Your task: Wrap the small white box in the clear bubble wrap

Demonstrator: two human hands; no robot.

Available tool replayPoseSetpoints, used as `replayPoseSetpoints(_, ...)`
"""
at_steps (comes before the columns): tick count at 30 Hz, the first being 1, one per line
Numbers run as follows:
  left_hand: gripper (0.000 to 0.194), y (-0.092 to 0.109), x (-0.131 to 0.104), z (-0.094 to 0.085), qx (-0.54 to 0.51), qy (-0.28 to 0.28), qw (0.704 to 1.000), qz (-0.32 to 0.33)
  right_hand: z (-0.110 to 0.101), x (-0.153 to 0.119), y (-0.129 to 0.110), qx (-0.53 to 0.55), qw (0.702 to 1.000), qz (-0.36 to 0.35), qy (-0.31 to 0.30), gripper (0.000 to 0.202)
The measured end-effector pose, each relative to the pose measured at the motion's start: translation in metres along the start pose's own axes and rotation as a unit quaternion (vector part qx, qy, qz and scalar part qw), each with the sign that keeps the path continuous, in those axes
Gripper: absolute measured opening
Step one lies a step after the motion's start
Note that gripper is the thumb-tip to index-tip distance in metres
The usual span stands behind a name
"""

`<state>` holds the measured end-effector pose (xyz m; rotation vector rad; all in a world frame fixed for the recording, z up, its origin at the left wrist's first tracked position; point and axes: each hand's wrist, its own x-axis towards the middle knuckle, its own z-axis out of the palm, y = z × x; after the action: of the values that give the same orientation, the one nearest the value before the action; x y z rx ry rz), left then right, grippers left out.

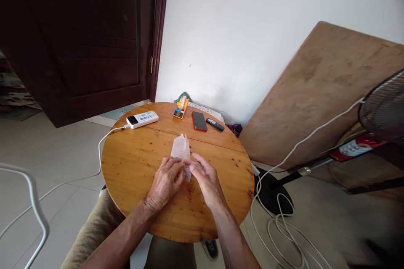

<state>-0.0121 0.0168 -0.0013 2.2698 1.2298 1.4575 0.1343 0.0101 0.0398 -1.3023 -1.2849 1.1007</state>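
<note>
Left hand (167, 178) is bending its fingers over the left edge of a clear piece of bubble wrap (181, 148) and touching it; its thumb is hiding from view, so I cannot tell whether the hand is clamping the plastic. The right hand (205, 178) is meeting the wrap from the other side, its thumb side close to the left fingertips and one finger pointing forward; whether it is pinching anything I cannot tell either. The bubble wrap is sitting near the middle of the round wooden counter (135, 151), its far end standing out beyond the fingers and its near end showing between the hands. It is looking like a narrow pouch, but folds and fingers are covering too much to tell whether anything is lying inside.

Beyond the hands, an orange tape dispenser (177, 114) is carrying a pale roll of tape (182, 102). To its right a red-edged phone (199, 121) is lying flat, dark screen up, with a small dark device (215, 124) resting just beside it. At the left, a white power bank (145, 119) is lying with a white cable (100, 151) plugging into its end and trailing over the counter's edge.
</note>
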Motion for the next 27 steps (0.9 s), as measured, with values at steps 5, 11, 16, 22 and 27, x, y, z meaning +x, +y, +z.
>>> replayPoseSetpoints(5,0.036,-0.001,-0.001,0.001,-0.035,0.017,0.997,-0.072,-0.005,-0.011,0.001,-0.051,0.996,-0.06,-0.046,0.051)
replayPoseSetpoints(11,0.05,0.001,-0.001,-0.003,-0.085,0.006,0.989,-0.117,0.0,0.007,0.005,-0.168,0.977,-0.108,-0.075,0.054)
replayPoseSetpoints(16,0.036,0.006,0.004,-0.008,-0.109,0.03,0.977,-0.18,0.006,0.011,-0.004,-0.251,0.955,-0.13,-0.086,0.063)
replayPoseSetpoints(22,0.008,0.013,0.026,-0.011,-0.025,-0.055,0.963,-0.262,0.003,0.008,-0.003,-0.239,0.954,-0.149,-0.103,0.067)
replayPoseSetpoints(27,0.011,0.002,0.035,-0.01,-0.012,-0.114,0.956,-0.27,-0.01,0.009,0.001,-0.144,0.972,-0.124,-0.137,0.067)
